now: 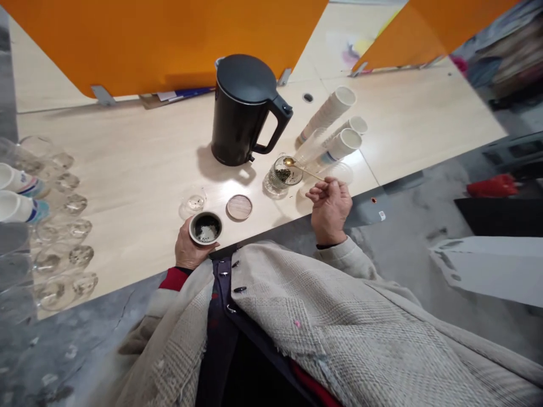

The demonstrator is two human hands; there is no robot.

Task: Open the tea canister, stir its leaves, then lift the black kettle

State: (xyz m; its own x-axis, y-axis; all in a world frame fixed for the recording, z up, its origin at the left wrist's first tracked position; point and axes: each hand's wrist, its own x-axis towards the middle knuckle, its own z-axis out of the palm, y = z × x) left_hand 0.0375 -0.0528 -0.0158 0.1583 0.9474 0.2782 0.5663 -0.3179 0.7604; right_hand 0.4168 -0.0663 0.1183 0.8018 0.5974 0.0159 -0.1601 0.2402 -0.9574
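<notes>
My left hand (189, 247) is wrapped round a small cup (206, 228) with dark loose leaves inside, like tea, held at the table's front edge. A gold-coloured spoon (311, 173) is pinched in my right hand (331, 204), its bowl over the mouth of a glass jar (276, 185). More dark leaves lie in that jar. Between the cup and the jar a round wooden lid (240, 207) rests flat on the table. Just behind the held cup stands a small clear cup (195, 202).
A black electric kettle (241, 113) stands behind the jar. Stacks of paper cups (328, 113) are to its right. Several clear cups (63, 260) with bits in them line the table's left side, by more paper cups (17, 206). Orange partitions (169, 39) border the back.
</notes>
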